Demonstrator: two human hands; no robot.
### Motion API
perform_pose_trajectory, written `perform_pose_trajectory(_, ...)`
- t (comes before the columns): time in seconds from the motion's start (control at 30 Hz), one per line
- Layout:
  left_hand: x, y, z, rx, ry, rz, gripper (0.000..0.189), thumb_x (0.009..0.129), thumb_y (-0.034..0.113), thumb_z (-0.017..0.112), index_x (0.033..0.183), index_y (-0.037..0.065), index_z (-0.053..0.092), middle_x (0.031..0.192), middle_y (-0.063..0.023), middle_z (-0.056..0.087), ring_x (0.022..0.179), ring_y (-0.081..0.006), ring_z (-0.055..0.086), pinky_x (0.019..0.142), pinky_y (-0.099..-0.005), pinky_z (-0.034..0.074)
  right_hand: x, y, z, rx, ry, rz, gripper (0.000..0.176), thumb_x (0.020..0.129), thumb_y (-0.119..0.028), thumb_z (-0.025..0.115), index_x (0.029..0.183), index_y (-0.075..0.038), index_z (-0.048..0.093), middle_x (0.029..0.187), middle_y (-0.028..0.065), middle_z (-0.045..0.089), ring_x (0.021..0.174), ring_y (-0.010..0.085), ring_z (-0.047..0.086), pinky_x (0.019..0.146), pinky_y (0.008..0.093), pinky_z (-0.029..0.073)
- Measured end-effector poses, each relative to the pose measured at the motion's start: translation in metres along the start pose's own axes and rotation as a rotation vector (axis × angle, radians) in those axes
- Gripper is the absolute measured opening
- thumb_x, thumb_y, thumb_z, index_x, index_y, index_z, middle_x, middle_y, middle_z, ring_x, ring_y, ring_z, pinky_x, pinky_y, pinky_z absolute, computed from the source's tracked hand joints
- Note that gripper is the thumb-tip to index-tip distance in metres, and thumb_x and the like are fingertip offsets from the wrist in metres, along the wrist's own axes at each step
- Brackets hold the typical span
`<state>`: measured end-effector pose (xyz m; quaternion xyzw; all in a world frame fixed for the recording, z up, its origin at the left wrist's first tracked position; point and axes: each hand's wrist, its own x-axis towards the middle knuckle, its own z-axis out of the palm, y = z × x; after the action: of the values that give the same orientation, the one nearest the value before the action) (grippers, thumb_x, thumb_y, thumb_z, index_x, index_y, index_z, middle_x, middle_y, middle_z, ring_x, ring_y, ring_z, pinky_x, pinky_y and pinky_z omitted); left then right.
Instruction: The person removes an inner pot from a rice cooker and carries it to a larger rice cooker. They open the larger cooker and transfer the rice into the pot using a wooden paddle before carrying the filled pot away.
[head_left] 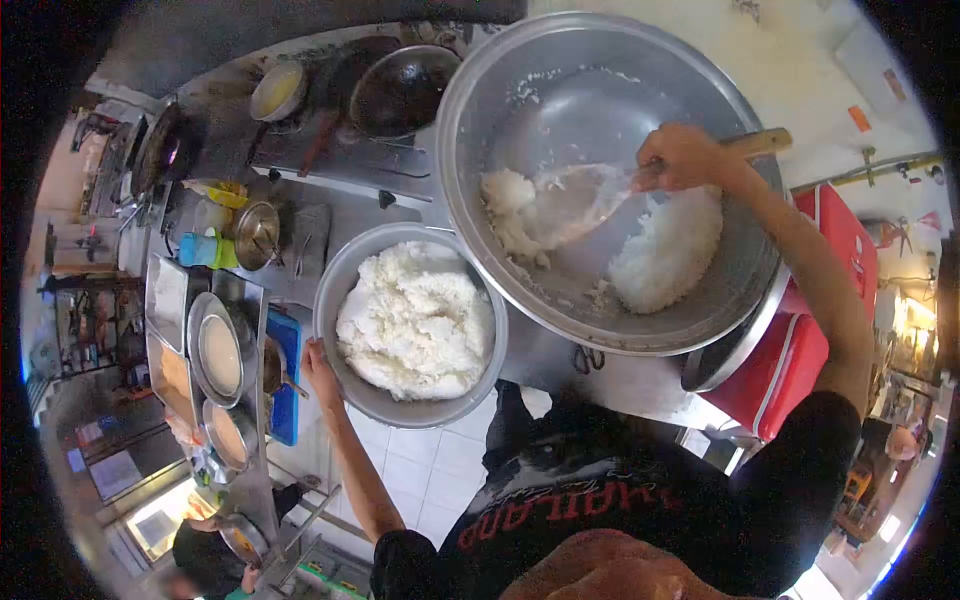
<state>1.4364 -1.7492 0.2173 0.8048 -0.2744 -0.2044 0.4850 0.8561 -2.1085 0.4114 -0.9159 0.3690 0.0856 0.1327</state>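
Nearest the body: left hand (320,372) at the rim of the rice basin (420,408), which sits just left of the large pot (600,110) and on its body side; fingers bent in and clamped on the basin's left edge, underside of the grip hidden. Basin heaped with white rice (415,320); it looks to overhang the counter (560,370), so a firm, level hold there seems wise. Right hand (685,160) well apart from the left, over the right part of the large pot, fingers closed round the paddle (762,142), no gap to speak of; wooden handle end runs out past the wrist over the pot's right rim. Blade reaches down-left inside the pot, pale and blurred, near a rice clump (512,205) by the pot's left wall; cannot tell if they touch. A larger rice mound (668,255) lies inside the pot, right of the blade. To work this well, I judge: blade low and flat along the pot floor, slid under the rice rather than chopped down, wrist loose, small loads to spare the grains, stuck bits at the wall eased off last. Farther out: red cooler (795,375) right of the pot, dark wok (405,90) beyond its left rim, a co-worker (205,560) well off to the left.
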Motion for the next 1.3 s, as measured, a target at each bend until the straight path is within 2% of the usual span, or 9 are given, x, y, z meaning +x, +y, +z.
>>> perform_pose_trajectory(0.23,0.0,-0.001,0.001,-0.11,-0.067,0.084,0.028,0.097,0.024,0.047,0.086,0.0,0.058,0.083,-0.0014,0.056,0.081,-0.012,0.048,0.076,-0.0262,0.039,0.006,-0.015,-0.071,-0.323,-0.101,0.207,0.035,0.073,-0.04,0.071,0.083,-0.006,0.07,0.085,0.0143,0.067,0.087,0.035,0.063,0.077,0.045,0.051)
perform_pose_trajectory(0.3,-0.005,0.01,0.004,-0.14,-0.033,-0.065,0.028,0.097,0.024,0.047,0.085,0.001,0.057,0.084,-0.0004,0.056,0.083,-0.0117,0.048,0.078,-0.0264,0.039,0.028,-0.012,-0.059,-0.384,-0.011,0.061,0.035,0.073,-0.04,0.071,0.084,-0.007,0.069,0.084,0.0141,0.066,0.088,0.0344,0.063,0.077,0.0451,0.05)
perform_pose_trajectory(0.53,0.006,-0.018,-0.001,-0.143,-0.055,0.141,0.028,0.097,0.025,0.047,0.091,0.0,0.057,0.086,-0.0015,0.057,0.084,-0.0128,0.049,0.081,-0.0268,0.039,0.064,0.006,-0.046,-0.291,0.236,-0.518,0.027,0.066,-0.031,0.074,0.072,-0.007,0.064,0.06,0.0146,0.058,0.068,0.0372,0.061,0.061,0.0471,0.046)
perform_pose_trajectory(0.63,0.012,-0.026,-0.011,-0.018,-0.091,0.063,0.03,0.098,0.026,0.045,0.094,-0.001,0.058,0.087,-0.0029,0.059,0.084,-0.0135,0.051,0.082,-0.0275,0.039,0.047,-0.01,-0.051,-0.363,-0.195,-0.29,0.035,0.066,-0.039,0.075,0.083,-0.008,0.069,0.071,0.0153,0.064,0.078,0.0352,0.065,0.071,0.0474,0.05)
perform_pose_trajectory(0.73,0.011,-0.026,-0.012,0.13,-0.122,0.219,0.031,0.098,0.027,0.045,0.096,-0.001,0.059,0.087,-0.003,0.06,0.084,-0.0134,0.051,0.081,-0.0285,0.04,0.016,0.005,-0.031,-0.223,-0.237,-0.182,0.025,0.068,-0.029,0.074,0.074,-0.007,0.064,0.063,0.013,0.059,0.072,0.0346,0.062,0.067,0.0441,0.047)
perform_pose_trajectory(0.93,0.006,-0.005,0.0,-0.059,-0.009,-0.047,0.032,0.099,0.028,0.045,0.092,0.0,0.059,0.083,-0.001,0.057,0.081,-0.0117,0.047,0.077,-0.0284,0.039,-0.03,0.018,0.035,0.011,-0.1,-0.057,0.032,0.072,-0.034,0.075,0.075,-0.004,0.064,0.064,0.0135,0.058,0.066,0.0337,0.06,0.066,0.0434,0.048)
perform_pose_trajectory(1.03,0.018,-0.034,-0.019,0.001,-0.135,0.034,0.031,0.099,0.027,0.045,0.092,-0.001,0.058,0.084,-0.0007,0.056,0.082,-0.012,0.048,0.076,-0.0282,0.039,-0.017,-0.002,0.026,0.162,-0.184,0.137,0.036,0.074,-0.037,0.074,0.074,-0.002,0.063,0.067,0.0139,0.059,0.068,0.0338,0.059,0.066,0.0447,0.047)
perform_pose_trajectory(1.13,0.018,-0.04,-0.017,-0.013,-0.097,0.135,0.032,0.099,0.027,0.045,0.092,-0.001,0.058,0.088,-0.0026,0.058,0.087,-0.013,0.051,0.083,-0.0286,0.041,0.005,0.007,0.027,0.146,-0.126,0.036,0.04,0.074,-0.04,0.075,0.071,-0.001,0.062,0.067,0.0141,0.059,0.069,0.0341,0.06,0.065,0.0447,0.046)
perform_pose_trajectory(1.3,0.013,-0.034,-0.007,0.001,0.04,0.071,0.036,0.099,0.032,0.046,0.104,-0.001,0.061,0.1,-0.0057,0.061,0.09,-0.0182,0.054,0.084,-0.0336,0.043,0.03,0.014,0.045,0.008,0.221,0.014,0.048,0.069,-0.047,0.076,0.064,-0.002,0.061,0.059,0.013,0.057,0.061,0.0336,0.059,0.061,0.0431,0.046)
